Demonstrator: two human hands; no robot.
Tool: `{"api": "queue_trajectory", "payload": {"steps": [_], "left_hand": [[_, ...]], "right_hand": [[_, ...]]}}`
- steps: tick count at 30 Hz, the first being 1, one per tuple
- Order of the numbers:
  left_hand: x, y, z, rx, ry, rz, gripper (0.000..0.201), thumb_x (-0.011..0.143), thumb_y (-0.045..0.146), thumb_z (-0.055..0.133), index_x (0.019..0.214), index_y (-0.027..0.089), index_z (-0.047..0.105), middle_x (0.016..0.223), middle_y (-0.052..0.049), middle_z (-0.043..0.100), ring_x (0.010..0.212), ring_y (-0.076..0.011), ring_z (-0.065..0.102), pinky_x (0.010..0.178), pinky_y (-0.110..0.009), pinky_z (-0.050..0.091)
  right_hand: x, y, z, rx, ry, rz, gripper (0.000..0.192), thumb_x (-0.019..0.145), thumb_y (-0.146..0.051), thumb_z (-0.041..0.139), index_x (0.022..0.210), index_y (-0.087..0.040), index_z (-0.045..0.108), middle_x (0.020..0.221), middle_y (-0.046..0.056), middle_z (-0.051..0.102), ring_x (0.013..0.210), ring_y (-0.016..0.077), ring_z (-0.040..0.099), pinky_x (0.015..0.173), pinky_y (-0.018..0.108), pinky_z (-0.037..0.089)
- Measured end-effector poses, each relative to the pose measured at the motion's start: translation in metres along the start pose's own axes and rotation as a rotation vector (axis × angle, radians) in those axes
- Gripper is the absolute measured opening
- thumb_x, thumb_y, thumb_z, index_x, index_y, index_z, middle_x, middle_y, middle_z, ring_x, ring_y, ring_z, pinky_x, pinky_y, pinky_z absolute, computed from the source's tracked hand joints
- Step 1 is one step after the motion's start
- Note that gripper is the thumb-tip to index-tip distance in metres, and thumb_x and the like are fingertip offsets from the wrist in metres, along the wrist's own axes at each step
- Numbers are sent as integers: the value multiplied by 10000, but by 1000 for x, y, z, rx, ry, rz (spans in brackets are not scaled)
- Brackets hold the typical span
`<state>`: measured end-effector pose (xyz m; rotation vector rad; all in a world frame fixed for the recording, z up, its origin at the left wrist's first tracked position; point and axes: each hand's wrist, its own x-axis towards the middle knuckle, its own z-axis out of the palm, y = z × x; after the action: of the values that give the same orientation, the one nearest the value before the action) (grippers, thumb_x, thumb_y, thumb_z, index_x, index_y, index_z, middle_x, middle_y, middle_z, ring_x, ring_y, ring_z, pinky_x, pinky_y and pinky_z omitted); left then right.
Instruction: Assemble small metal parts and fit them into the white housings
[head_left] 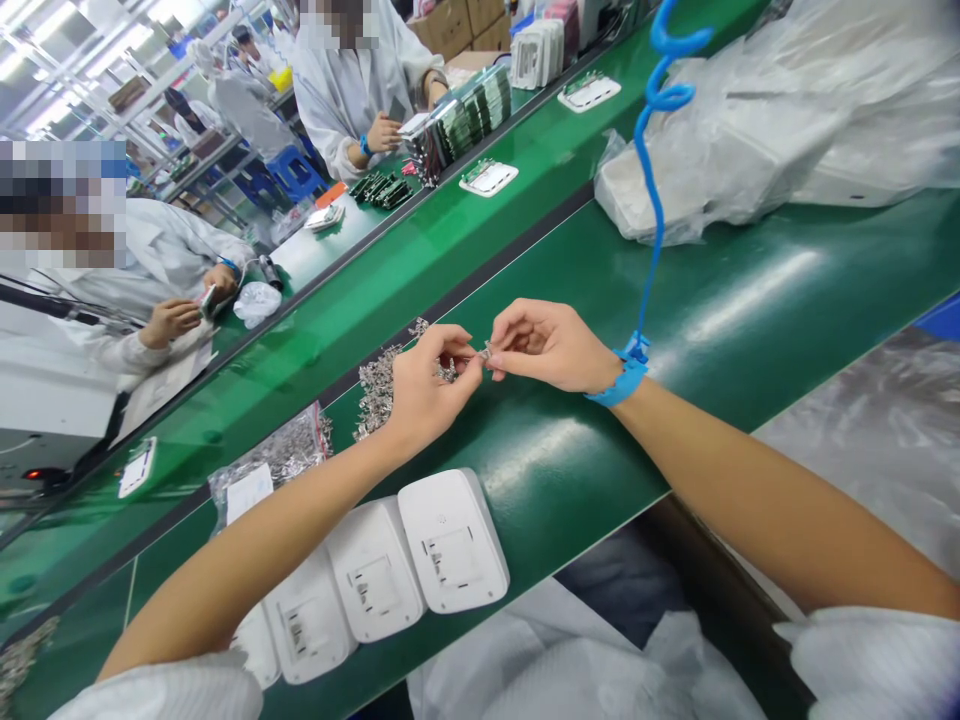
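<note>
A small metal clip (486, 352) is pinched between the fingertips of the left hand (427, 385) and right hand (544, 345), both closed tight on it, just above the green bench (750, 310). A pile of clips (379, 385) lies just beyond the left hand. White housings (450, 540) sit in a row near the bench edge. A blue strap (622, 375) circles the right wrist, its coiled cord (652, 170) rising past plastic bags (765, 130).
</note>
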<state>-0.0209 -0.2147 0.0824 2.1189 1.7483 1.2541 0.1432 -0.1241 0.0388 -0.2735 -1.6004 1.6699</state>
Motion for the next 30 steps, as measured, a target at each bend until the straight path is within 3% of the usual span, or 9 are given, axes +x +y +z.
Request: {"api": "queue_trajectory", "payload": {"steps": [7, 9, 13, 16, 19, 21, 23, 26, 30], "left_hand": [[6, -1, -1, -12, -7, -70, 95, 815, 185, 667, 888, 202, 609, 801, 25, 688, 681, -86, 619, 639, -217, 490], [11, -4, -5, 14, -9, -133, 40, 816, 199, 672, 835, 199, 637, 764, 28, 677, 645, -84, 574, 621, -222, 466], [15, -13, -10, -46, -32, -300, 56, 803, 245, 692, 780, 196, 675, 717, 24, 661, 592, -90, 523, 565, -233, 428], [14, -15, -11, -96, -86, -351, 80, 800, 268, 695, 763, 197, 693, 690, 19, 654, 578, -98, 522, 548, -240, 423], [12, -12, -9, -70, -117, -326, 62, 801, 247, 686, 763, 204, 709, 702, 14, 679, 594, -107, 547, 574, -250, 443], [12, -8, -8, -24, -116, -265, 51, 801, 209, 675, 780, 209, 721, 736, 11, 704, 632, -116, 583, 617, -257, 471], [12, -6, -6, 27, -118, -180, 80, 805, 168, 660, 799, 213, 726, 767, 10, 722, 676, -123, 618, 665, -264, 497], [11, -8, -2, 111, -121, -36, 111, 819, 123, 638, 831, 209, 707, 812, 7, 739, 733, -131, 657, 725, -271, 520], [6, -17, 5, 242, -87, 157, 246, 883, 130, 602, 1117, 200, 626, 935, -23, 757, 857, -161, 690, 803, -301, 518]], "right_hand": [[0, -5, -6, -166, -48, -40, 249, 783, -235, 719, 1024, -189, 679, 799, 17, 726, 679, 161, 687, 665, 307, 554], [2, -6, -18, -348, 19, -8, 218, 765, -210, 689, 979, -177, 712, 764, 22, 716, 670, 168, 668, 648, 308, 531], [6, 1, -50, -917, 240, 137, 214, 700, -133, 643, 884, -174, 742, 669, 22, 684, 660, 190, 622, 648, 328, 481], [5, 10, -62, -1202, 209, 254, 232, 709, -110, 624, 880, -187, 760, 706, 50, 689, 743, 233, 622, 679, 360, 466], [3, 11, -55, -1342, 249, 156, 178, 766, -148, 630, 859, -192, 776, 909, 124, 694, 955, 313, 598, 745, 415, 460], [3, 7, -43, -1246, 302, 20, 140, 815, -213, 637, 857, -192, 768, 1004, 137, 677, 1019, 319, 575, 777, 423, 460], [3, 1, -28, -952, 216, -20, 160, 864, -308, 634, 873, -191, 741, 932, 104, 685, 909, 258, 608, 742, 381, 474], [4, -3, -10, -427, 16, 108, 269, 882, -453, 648, 865, -186, 674, 764, 39, 687, 676, 166, 612, 636, 310, 483], [3, -2, -1, -37, 15, 244, 358, 815, -517, 731, 802, -176, 623, 752, 28, 703, 578, 114, 594, 538, 252, 456]]}}
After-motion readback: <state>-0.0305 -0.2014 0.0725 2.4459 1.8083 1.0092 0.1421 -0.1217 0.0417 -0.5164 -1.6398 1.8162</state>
